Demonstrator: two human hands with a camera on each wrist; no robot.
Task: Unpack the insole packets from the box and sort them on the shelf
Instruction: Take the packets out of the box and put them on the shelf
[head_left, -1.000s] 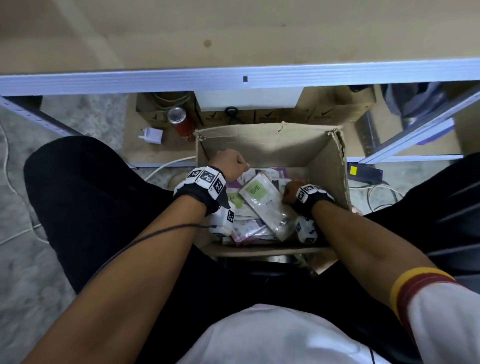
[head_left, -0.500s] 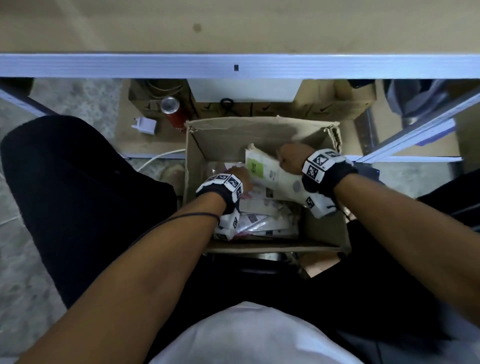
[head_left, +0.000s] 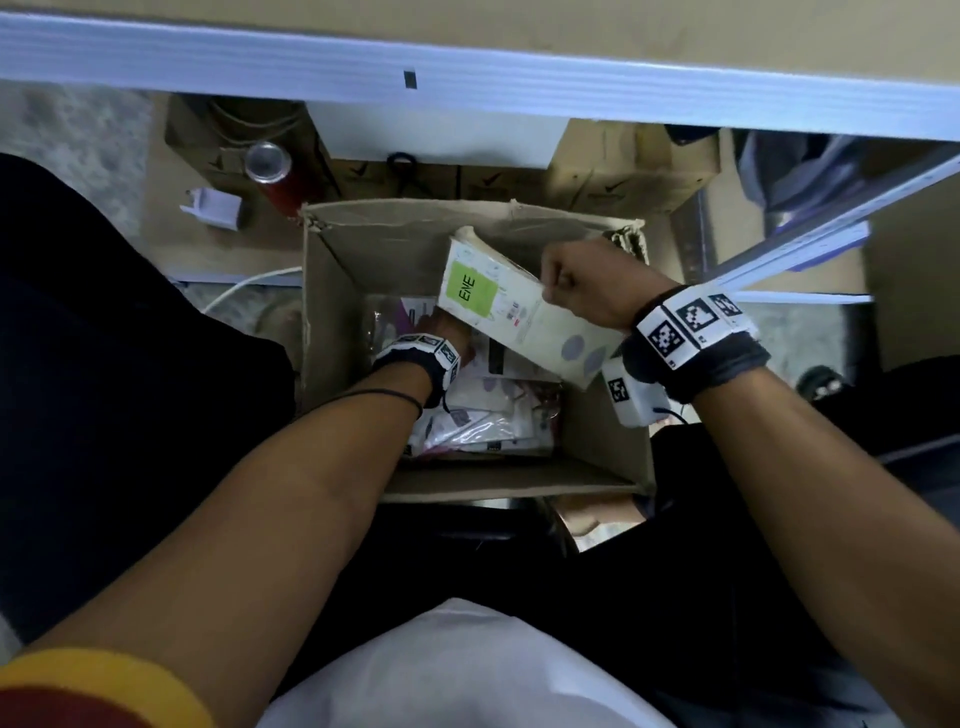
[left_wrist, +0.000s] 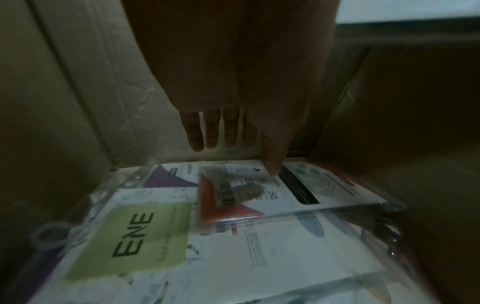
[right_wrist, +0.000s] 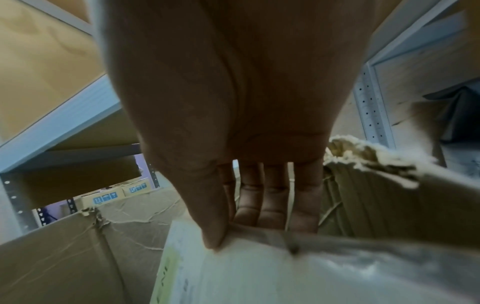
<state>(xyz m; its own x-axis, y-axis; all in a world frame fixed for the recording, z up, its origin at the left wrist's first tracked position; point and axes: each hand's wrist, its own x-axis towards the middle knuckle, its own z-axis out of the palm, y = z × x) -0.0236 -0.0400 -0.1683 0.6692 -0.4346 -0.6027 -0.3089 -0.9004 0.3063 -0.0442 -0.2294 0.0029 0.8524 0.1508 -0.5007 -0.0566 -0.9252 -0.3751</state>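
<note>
An open cardboard box (head_left: 332, 343) stands on the floor between my knees, under the shelf's metal front rail (head_left: 519, 83). My right hand (head_left: 582, 286) pinches a white insole packet with a green ENE label (head_left: 498, 306) and holds it tilted above the box, thumb on top (right_wrist: 215, 236), fingers beneath. My left hand (head_left: 447, 332) is deep inside the box over several loose packets (head_left: 493, 415). Its fingers (left_wrist: 215, 133) point straight down by the far wall, and the thumb tip touches an orange-cornered packet (left_wrist: 298, 189). Another green-label packet (left_wrist: 233, 257) lies nearer.
On the low shelf behind the box are a red can (head_left: 275, 176), a white plug adapter (head_left: 213, 208) and brown cartons (head_left: 634, 171). A white cable (head_left: 249, 286) runs on the floor at left. A shelf rail (head_left: 810, 244) slants at right. My dark trouser legs flank the box.
My right hand has lifted the green-label packet out of the pile, up toward the box's back right. My left hand has dropped from the box's back left deeper among the packets.
</note>
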